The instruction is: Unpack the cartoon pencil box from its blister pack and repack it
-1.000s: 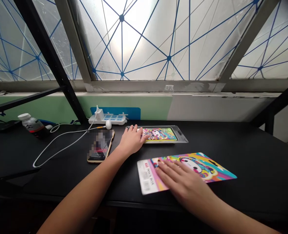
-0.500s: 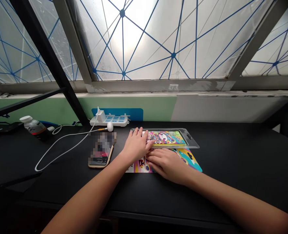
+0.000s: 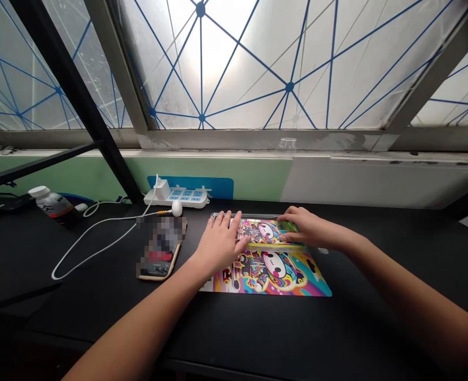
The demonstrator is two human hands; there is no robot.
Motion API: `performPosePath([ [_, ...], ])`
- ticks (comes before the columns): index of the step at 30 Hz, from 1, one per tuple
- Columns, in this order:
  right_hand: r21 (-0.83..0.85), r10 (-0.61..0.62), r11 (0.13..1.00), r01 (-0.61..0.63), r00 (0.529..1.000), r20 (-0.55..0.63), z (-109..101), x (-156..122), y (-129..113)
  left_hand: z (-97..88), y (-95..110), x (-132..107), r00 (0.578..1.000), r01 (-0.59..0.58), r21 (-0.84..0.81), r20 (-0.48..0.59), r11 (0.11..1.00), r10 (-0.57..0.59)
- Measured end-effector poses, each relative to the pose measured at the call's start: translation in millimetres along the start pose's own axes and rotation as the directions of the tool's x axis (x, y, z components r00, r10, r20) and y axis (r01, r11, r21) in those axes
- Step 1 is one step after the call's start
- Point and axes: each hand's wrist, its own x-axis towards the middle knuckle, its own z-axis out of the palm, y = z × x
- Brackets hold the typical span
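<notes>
"Where do we have the case (image 3: 259,232), and how might it handle?"

"Just right of and below the middle of the frame, on the table (image 3: 396,286), in a clear plastic tray (image 3: 257,216); the printed card (image 3: 275,272) shows directly below it in the frame; we judge the case light and fairly stiff, its glossy face perhaps slippery; the thin tray might flex or crack if we press hard."

"Where should we take hold?"

"By its long edges near the right end, we think; the card looks thin and bendable, so we would pinch a corner."

"And our hands?"

"Our left hand (image 3: 220,241) lies palm down over the left end, fingers stretched and slightly apart, its forearm slanting from the lower left; our right hand (image 3: 315,228) reaches in from the right, thumb and fingers spanning the right end; we cannot tell whether they grip it."
</notes>
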Motion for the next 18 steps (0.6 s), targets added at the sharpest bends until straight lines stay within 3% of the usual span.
performPosePath([
  [5, -0.012, 0.026, 1.000, -0.026, 1.000, 0.007, 0, 6, -4, -1.5, -1, 0, 1.000, -0.009, 0.014, -0.022, 1.000, 0.010],
  [10, -0.121, 0.018, 0.992, -0.039, 0.986, -0.166, 11, -5, -5, -12.3, -5, -1, 0.997, -0.023, 0.000, -0.075, 1.000, 0.023],
  [14, -0.191, -0.101, 0.981, 0.026, 0.914, -0.392, 24, -26, -10, -21.4, -11, -2, 0.988, -0.041, -0.015, -0.148, 0.999, 0.038],
  [18, -0.205, -0.174, 0.976, 0.076, 0.836, -0.520, 35, -41, -19, -27.2, -17, 0, 0.976, -0.065, -0.018, -0.208, 0.998, 0.060],
])
